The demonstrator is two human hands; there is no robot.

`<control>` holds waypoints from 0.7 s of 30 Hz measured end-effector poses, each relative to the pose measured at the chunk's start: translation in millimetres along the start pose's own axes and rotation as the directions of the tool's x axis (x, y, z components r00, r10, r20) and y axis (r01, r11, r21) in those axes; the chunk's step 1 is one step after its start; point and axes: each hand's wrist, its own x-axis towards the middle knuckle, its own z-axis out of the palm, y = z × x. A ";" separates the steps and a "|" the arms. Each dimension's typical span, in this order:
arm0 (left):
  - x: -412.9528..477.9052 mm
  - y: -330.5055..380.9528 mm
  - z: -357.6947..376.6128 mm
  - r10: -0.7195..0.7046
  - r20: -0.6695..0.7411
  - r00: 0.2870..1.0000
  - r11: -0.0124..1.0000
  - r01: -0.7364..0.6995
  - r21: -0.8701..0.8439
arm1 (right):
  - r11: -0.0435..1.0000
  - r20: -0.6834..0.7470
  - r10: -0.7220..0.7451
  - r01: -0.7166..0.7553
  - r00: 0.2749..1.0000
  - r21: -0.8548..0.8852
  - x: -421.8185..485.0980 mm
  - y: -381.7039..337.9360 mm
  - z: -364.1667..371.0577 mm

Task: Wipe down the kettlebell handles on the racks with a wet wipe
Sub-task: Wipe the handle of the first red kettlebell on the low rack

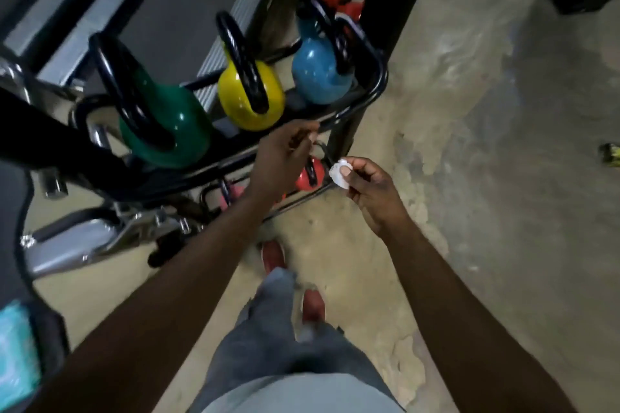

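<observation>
**A:** Status, left to right?

**B:** Low at far left there's a teal packet (15, 355), blurred. Then the rack (378, 84). Top tier holds the green kettlebell (174, 131), yellow kettlebell (235, 100) and blue kettlebell (315, 77) in a row. All three have black handles pointing up.

**A:** Left hand?

**B:** Left hand (281, 161) is at the rack's front rail, just below the yellow kettlebell. Fingers are curled with the tips at the rail. It's blurred there, so I can't tell if they grip anything.

**A:** And the wipe?

**B:** The wet wipe (339, 174) is a small white wad pinched between the thumb and curled fingers of the right hand (375, 194). It's held in the air just right of the rack's corner post, apart from every handle. A red kettlebell (317, 174) on the lower tier shows between the two hands.

**A:** Anything further right?

**B:** Mottled concrete floor (469, 144). There's a yellow-black object (610, 154) at the edge, too small to identify.
</observation>
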 end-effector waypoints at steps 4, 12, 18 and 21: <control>-72.9 -71.3 3.3 -0.225 0.113 0.968 0.972 0.216 0.093 | 0.985 0.029 0.153 -0.150 0.988 -0.082 -15.4 54.1 -12.7; -149.7 -222.5 -4.8 -0.487 0.042 0.872 0.822 0.442 0.360 | 0.935 0.166 0.337 -0.308 0.927 -0.179 15.0 201.4 -4.5; -115.2 -345.6 -26.2 -0.514 -0.015 0.858 0.703 0.431 0.566 | 0.920 0.300 0.226 -0.102 0.927 -0.379 103.1 290.2 26.9; -83.1 -405.7 -33.6 -0.450 -0.054 0.891 0.734 0.404 0.545 | 0.786 0.395 0.103 0.168 0.913 -0.594 157.1 336.1 50.4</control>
